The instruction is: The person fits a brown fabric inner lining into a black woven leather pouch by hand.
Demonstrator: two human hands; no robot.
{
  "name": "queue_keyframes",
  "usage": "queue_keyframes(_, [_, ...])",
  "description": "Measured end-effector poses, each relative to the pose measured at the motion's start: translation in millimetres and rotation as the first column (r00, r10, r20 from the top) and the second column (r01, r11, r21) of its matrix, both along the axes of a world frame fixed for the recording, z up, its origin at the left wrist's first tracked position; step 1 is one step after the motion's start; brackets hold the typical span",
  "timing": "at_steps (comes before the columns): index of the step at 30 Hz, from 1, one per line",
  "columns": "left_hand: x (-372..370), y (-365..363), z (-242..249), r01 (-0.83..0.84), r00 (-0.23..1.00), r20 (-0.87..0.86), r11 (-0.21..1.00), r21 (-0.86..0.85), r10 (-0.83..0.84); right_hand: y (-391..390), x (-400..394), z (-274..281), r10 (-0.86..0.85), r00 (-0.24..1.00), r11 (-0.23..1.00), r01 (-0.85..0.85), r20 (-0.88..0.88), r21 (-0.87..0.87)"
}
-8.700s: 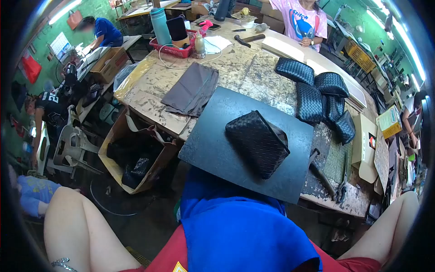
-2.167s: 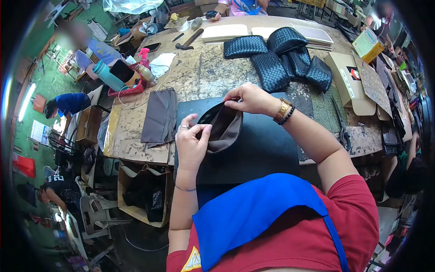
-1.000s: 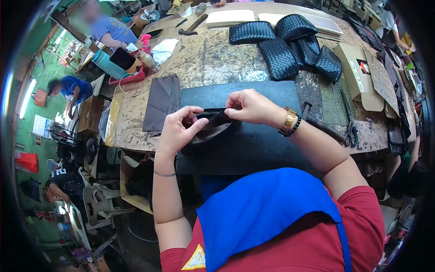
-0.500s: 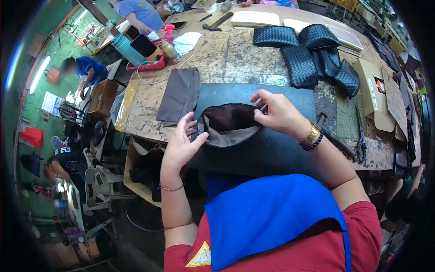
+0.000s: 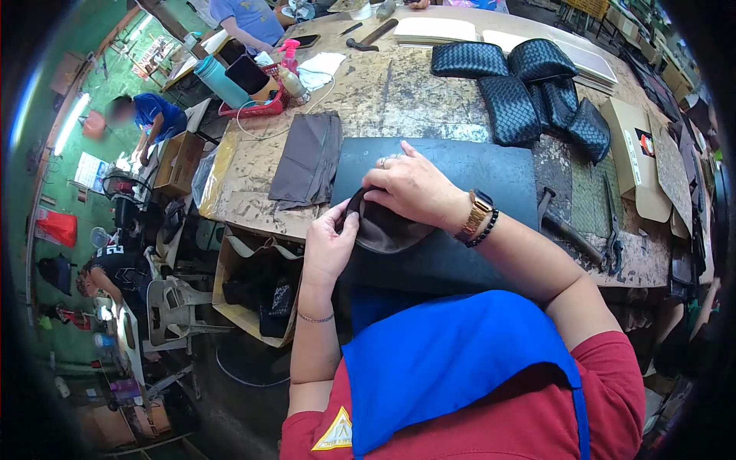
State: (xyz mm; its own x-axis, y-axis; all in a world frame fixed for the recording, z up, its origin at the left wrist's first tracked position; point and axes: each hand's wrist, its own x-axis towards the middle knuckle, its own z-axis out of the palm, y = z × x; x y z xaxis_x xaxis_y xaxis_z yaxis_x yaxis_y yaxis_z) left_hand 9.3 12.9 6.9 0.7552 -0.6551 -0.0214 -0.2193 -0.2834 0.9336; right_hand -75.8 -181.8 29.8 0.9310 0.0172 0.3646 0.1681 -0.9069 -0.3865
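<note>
A dark pouch with a brown fabric lining (image 5: 389, 231) is held mouth-up over a black mat (image 5: 491, 169). My left hand (image 5: 330, 244) pinches the left end of its rim between thumb and fingers. Reaching across the opening, my right hand (image 5: 418, 188) has its fingers bent over the same left end, with some fingertips hidden inside the mouth. Both hands are close together there. Folded dark brown cloth (image 5: 307, 159) lies just left of the mat.
Several black woven pouches (image 5: 510, 111) are piled at the back right. Scissors (image 5: 612, 230) and a hammer (image 5: 567, 234) lie right of the mat, near a cardboard box (image 5: 632, 153). A red basket (image 5: 268, 106) holds bottles at the left. Other people work beyond the table.
My right hand has moved left from the pouch's right rim to its left end. My left hand has closed from spread fingers into a pinch. The pouch mouth looks narrower.
</note>
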Motion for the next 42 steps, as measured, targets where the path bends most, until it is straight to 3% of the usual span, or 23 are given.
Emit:
queue_keyframes(6, [12, 0, -8, 0.034, 0.998, 0.061, 0.999, -0.017, -0.033, 2, -21, 5, 0.133, 0.990, 0.987, -0.128, -0.042, 0.096])
queue_keyframes(10, [13, -1, -7, 0.053, 0.997, 0.056, 0.998, -0.031, -0.051, 1, -23, 4, 0.063, 0.998, 0.990, -0.058, -0.031, 0.130])
queue_keyframes(13, [11, 2, -6, 0.070, 0.997, 0.033, 0.997, -0.027, -0.069, -3, -13, -2, 0.036, 0.989, 0.978, -0.064, 0.142, 0.199])
queue_keyframes(19, [4, 4, -2, 0.080, 0.995, -0.055, 0.993, -0.089, -0.085, -5, -13, 7, 0.039, 0.997, 0.984, -0.026, -0.069, 0.174])
queue_keyframes(25, [0, 10, -1, 0.104, 0.992, -0.058, 0.991, -0.087, -0.110, -2, -19, 22, 0.031, 0.969, 0.953, 0.046, -0.247, 0.299])
queue_keyframes(28, [-4, 9, 0, 0.112, 0.992, -0.046, 0.990, -0.081, -0.116, 0, -12, 9, -0.009, 0.999, 0.947, -0.005, 0.042, 0.320])
queue_keyframes(31, [-5, 10, -1, 0.098, 0.992, -0.071, 0.992, -0.077, -0.104, 1, -5, 6, -0.021, 0.999, 0.965, 0.013, 0.028, 0.263])
queue_keyframes(37, [-1, 9, -5, 0.088, 0.991, -0.091, 0.990, -0.110, -0.098, -1, -2, 5, -0.127, 0.975, 0.975, 0.157, -0.184, 0.157])
queue_keyframes(42, [1, 9, -5, 0.083, 0.983, -0.150, 0.989, -0.123, -0.101, -2, -7, 0, -0.134, 0.977, 0.978, 0.157, -0.163, 0.139])
